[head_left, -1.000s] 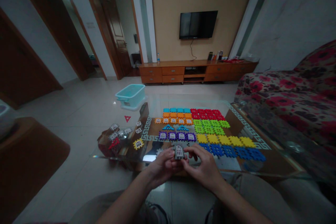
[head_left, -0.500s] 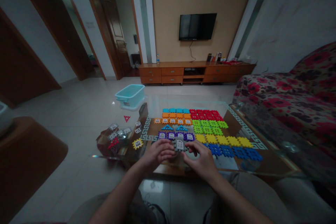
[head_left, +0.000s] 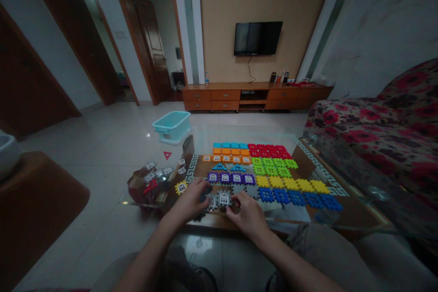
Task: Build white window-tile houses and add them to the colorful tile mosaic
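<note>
My right hand pinches the right edge of a grey interlocking tile with a white window, near the table's front edge. To its left, my left hand has its fingers curled at a second grey window tile, which it partly covers. Plain grey tiles lie just behind my right hand. A row of purple window tiles lies beyond both hands. Beside my left hand is a yellow window tile, partly hidden by that hand.
Blue, yellow, green, red and orange tiles lie in rows on the glass table. Loose pieces and a crumpled brown bag are at the left. A turquoise bin stands on the floor.
Both hands have moved left, the right one with a grey window tile. Plain grey tiles and a second grey window tile now show near the hands.
</note>
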Motion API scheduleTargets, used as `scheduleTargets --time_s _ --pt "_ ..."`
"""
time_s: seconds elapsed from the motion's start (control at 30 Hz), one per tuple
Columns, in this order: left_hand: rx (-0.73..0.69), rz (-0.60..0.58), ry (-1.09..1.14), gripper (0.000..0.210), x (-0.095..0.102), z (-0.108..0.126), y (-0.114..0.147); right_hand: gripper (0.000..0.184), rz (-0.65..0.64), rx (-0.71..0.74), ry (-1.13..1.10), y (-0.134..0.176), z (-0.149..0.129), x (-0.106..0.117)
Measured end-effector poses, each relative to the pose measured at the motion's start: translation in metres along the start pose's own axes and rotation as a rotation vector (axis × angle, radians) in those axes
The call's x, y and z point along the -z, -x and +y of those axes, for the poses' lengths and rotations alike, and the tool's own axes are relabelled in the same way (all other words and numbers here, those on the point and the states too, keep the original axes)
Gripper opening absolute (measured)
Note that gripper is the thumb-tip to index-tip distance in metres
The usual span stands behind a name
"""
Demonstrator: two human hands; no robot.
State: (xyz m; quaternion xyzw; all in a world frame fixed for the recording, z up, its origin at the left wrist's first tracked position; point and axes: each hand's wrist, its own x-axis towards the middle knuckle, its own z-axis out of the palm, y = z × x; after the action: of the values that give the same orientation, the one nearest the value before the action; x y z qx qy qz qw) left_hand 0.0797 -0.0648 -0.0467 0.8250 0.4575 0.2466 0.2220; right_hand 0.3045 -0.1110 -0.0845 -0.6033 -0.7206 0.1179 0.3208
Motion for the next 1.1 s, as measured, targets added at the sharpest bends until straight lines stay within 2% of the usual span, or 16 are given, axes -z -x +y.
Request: scheduleTargets --time_s 0.2,0.37,0.63,0.97,1.1 --pt "0.007 -0.097 -0.025 0.029 -0.009 -0.003 0.002 0.009 -0.030 -0.018 0.065 0.004 0.006 -0.002" --pt "0.009 -0.119 0.002 0.028 -0.012 -0.002 0.003 0.007 -0.068 -0.040 0.118 0.004 0.005 -0.001" --pt "-0.026 -0.146 -0.071 0.025 -0.017 -0.003 0.002 0.010 -0.113 -0.049 0.158 0.004 0.005 -0.003" --pt "-0.016 -0.205 -0.136 0.031 -0.019 0.000 0.001 0.014 -0.210 -0.098 0.193 0.001 0.001 0.000" --pt "-0.016 -0.217 -0.168 0.026 -0.018 0.003 0.001 0.014 -0.218 -0.107 0.187 0.002 0.001 0.001"
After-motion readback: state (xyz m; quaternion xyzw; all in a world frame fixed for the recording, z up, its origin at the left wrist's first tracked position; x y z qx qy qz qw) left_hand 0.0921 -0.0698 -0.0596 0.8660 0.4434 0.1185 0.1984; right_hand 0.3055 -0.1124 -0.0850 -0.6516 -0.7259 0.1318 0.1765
